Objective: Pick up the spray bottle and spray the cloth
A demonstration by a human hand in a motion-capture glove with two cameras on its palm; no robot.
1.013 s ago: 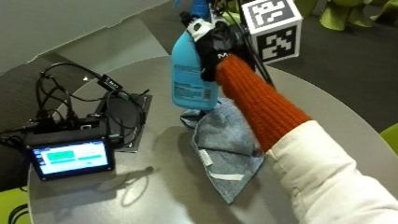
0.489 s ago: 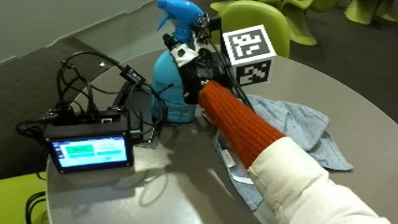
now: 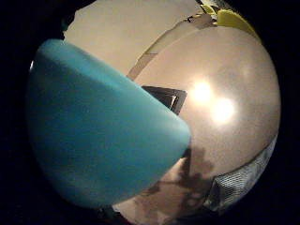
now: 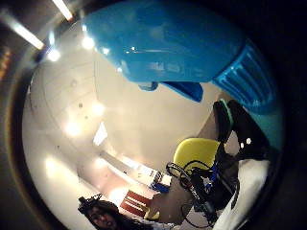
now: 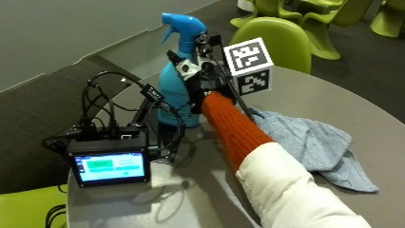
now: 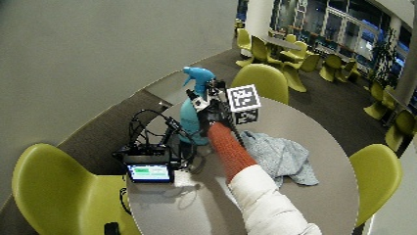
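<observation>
Spray bottle [image 5: 176, 90]: one, blue, upright, its base at or just above the round grey tabletop [image 5: 354, 114]; whether it touches the surface cannot be told, since cables hide the foot. The gloved right hand [image 5: 201, 78] is wrapped around its neck just under the trigger head, with the nozzle pointing away from the hand toward the wall side. No label or brand can be read on the bottle in any view. In the little finger side palm view the bottle's rounded turquoise body [image 3: 103, 140] fills much of the field, with the tabletop [image 3: 225, 140] beyond it. The thumb side palm view shows the spray head and trigger [image 4: 187, 48] close against the palm.

One cloth [image 5: 310, 142], grey-blue and crumpled, lies on the tabletop on the far side of the orange sleeve [image 5: 231, 126] from the bottle, close beside the forearm; part of it is hidden behind the sleeve. A white sleeve [image 5: 297, 194] covers the upper arm.

One small screen device [image 5: 110, 166] stands on the tabletop beyond the bottle from the hand, nearer the table edge, showing green and white panels whose writing is too small to read. A tangle of black cables [image 5: 120, 109] rises from it and crosses in front of the bottle's lower body. Several yellow-green chairs [image 6: 261, 81] stand around the table; their count is unclear as some are cut off.
</observation>
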